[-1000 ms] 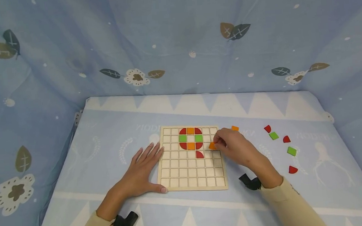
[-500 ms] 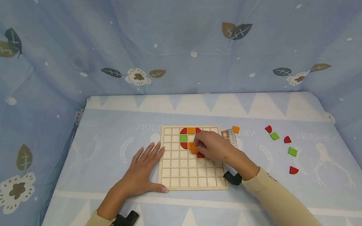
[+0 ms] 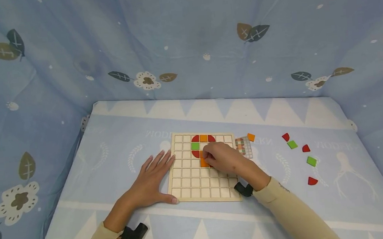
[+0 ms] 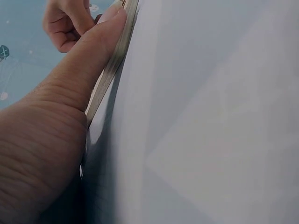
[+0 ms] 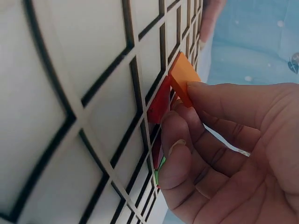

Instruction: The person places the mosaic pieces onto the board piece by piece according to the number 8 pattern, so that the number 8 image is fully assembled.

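A square wooden grid board lies on the table, with red, orange and green tiles set in its upper cells. My left hand rests with spread fingers at the board's left side. Its thumb lies along the front edge in the left wrist view. Thumb and fingers of my right hand pinch an orange square tile. That tile is tilted, one corner at the grid, close beside a red quarter-round tile. Part of the tile pattern is hidden under my right hand in the head view.
Right of the board lies a small printed pattern card, with a loose orange tile at its top corner. Farther right are scattered red pieces and green pieces. A blue curtain rises behind the table.
My right hand has carried the orange tile left from the board's right side to the cell beside the lower red piece. The pattern card has come into view. My left hand stays put.
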Motion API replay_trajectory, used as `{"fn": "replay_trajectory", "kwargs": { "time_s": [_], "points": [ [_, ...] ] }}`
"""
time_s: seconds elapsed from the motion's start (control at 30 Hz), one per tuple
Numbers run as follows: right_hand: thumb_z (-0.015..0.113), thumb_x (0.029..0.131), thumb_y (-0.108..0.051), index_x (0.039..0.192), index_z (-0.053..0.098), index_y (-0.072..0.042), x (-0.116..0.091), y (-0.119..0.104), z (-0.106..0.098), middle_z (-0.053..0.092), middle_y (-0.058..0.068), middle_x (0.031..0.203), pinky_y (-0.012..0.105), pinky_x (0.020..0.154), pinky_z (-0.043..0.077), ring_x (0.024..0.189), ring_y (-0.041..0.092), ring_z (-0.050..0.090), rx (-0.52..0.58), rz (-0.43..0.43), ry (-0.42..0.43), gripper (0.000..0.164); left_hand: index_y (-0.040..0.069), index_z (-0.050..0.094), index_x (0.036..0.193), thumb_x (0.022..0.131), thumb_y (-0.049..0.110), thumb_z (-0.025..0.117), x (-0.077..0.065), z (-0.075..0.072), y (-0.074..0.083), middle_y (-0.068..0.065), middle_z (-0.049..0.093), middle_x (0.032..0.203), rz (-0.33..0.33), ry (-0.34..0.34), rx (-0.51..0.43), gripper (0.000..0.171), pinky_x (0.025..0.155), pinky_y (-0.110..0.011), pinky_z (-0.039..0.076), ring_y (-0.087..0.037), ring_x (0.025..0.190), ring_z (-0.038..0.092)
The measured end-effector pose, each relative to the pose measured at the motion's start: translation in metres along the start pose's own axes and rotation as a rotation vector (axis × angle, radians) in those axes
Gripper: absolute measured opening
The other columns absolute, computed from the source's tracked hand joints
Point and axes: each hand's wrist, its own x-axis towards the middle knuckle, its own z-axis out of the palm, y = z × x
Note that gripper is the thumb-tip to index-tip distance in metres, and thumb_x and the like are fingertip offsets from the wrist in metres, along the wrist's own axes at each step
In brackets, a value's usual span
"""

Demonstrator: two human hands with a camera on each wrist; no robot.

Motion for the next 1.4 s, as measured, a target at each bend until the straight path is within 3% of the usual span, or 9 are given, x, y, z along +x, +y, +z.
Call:
{"fn": "replay_trajectory", "kwargs": {
  "time_s": [0.5, 0.87, 1.13, 1.4],
  "points": [
    [0.073, 0.099, -0.011, 0.088, 0.068, -0.016, -0.004, -0.009, 0.012, 0.053, -0.005, 0.084, 0.027, 0.065, 0.048, 0.074, 0.012, 0.050, -0.159, 0.084, 0.067, 0.013, 0.016, 0.017, 0.169, 0.065, 0.085, 0.077, 0.001, -0.001, 0.002, -0.002, 0.008, 0.175, -0.008, -0.012, -0.012, 0.139, 0.127, -0.052, -0.003, -0.024, 0.161, -0.004],
    [0.073, 0.097, -0.008, 0.095, 0.072, -0.012, -0.016, -0.008, 0.010, 0.057, -0.005, 0.087, 0.029, 0.066, 0.047, 0.075, 0.012, 0.051, -0.085, 0.092, 0.099, 0.005, 0.015, 0.018, 0.169, 0.064, 0.082, 0.081, 0.001, -0.002, 0.005, -0.004, 0.010, 0.175, -0.019, -0.008, -0.009, 0.139, 0.127, -0.052, -0.002, -0.025, 0.161, -0.002],
    [0.074, 0.096, -0.010, 0.100, 0.073, -0.011, -0.050, 0.002, -0.006, 0.063, -0.005, 0.092, 0.031, 0.070, 0.051, 0.080, 0.012, 0.055, -0.018, 0.154, 0.166, 0.005, 0.014, 0.019, 0.169, 0.064, 0.080, 0.082, 0.002, 0.000, 0.005, -0.004, 0.010, 0.175, -0.017, -0.005, -0.008, 0.139, 0.127, -0.052, -0.002, -0.025, 0.161, -0.002],
    [0.078, 0.093, -0.006, 0.103, 0.072, -0.009, -0.098, 0.030, -0.021, 0.063, -0.004, 0.092, 0.035, 0.074, 0.054, 0.084, 0.014, 0.058, -0.023, 0.271, 0.249, 0.011, 0.014, 0.019, 0.169, 0.065, 0.080, 0.082, 0.002, 0.000, 0.004, -0.005, 0.010, 0.175, -0.019, -0.010, -0.005, 0.139, 0.126, -0.053, -0.002, -0.026, 0.161, -0.002]
  ]
}}
